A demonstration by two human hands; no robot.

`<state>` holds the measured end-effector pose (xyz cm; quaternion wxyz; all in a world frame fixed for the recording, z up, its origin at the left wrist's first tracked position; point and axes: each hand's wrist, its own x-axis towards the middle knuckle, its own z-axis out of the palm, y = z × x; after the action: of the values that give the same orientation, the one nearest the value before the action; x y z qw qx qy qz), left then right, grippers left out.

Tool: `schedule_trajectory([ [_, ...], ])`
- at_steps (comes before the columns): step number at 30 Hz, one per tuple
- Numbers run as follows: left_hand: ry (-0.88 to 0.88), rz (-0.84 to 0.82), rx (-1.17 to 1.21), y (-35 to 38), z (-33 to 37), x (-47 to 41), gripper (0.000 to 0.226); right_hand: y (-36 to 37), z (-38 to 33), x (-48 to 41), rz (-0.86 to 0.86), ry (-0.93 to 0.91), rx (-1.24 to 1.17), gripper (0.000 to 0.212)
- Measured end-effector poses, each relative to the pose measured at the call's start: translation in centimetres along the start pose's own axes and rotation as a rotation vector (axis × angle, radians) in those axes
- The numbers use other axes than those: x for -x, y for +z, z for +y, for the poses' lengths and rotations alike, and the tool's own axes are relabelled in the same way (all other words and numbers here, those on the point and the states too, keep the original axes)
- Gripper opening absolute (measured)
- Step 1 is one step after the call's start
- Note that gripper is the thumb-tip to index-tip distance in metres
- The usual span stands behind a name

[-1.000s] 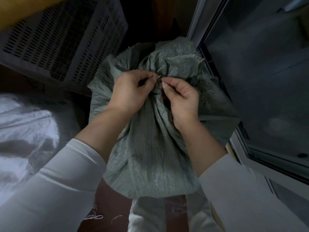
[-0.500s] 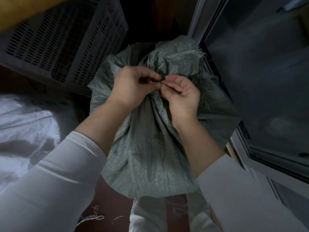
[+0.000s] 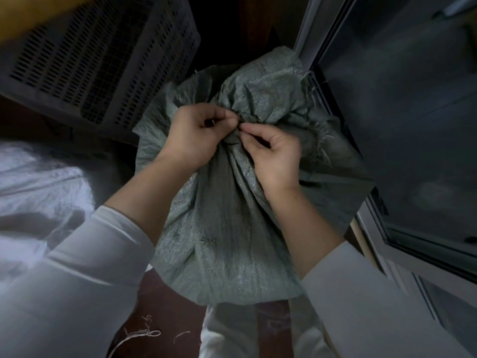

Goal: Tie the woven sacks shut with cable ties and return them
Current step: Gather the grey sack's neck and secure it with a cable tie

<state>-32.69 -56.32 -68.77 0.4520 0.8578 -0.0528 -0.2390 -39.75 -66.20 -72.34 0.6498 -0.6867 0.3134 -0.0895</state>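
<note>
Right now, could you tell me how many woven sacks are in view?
2. The grey-green sack stands in the middle, its neck gathered between the left hand and right hand. A white sack lies at the left edge. Others may be out of view.

The dark reddish-brown floor (image 3: 165,301) carries a grey-green woven sack (image 3: 227,241), a slotted grey plastic crate (image 3: 103,55) at upper left, pale sacking (image 3: 38,192) at left, and loose threads (image 3: 144,334) nearby.

Both my hands meet, fingertips pinched.

Left hand (image 3: 192,136) curls knuckles-up, thumb to forefinger; right hand (image 3: 275,153) mirrors it, fingertips nearly touching the left's (what each grip pinches is too small to tell); forearms bare, sleeves pushed back.
</note>
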Motion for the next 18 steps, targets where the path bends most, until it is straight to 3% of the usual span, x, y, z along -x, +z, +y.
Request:
schedule_trajectory([
  [8,-0.007,0.020,-0.004,-0.3,-0.4,-0.3,0.005,0.4,-0.2,-0.9,-0.044,-0.134,0.214,0.016],
  [13,0.019,0.001,-0.036,-0.5,-0.6,-0.3,0.004,0.5,-0.1,-1.5,-0.083,-0.035,0.080,0.016],
  [18,0.031,0.010,-0.014,-0.5,-0.8,-0.5,0.008,0.6,-0.5,-1.7,-0.132,-0.213,0.373,0.017],
])
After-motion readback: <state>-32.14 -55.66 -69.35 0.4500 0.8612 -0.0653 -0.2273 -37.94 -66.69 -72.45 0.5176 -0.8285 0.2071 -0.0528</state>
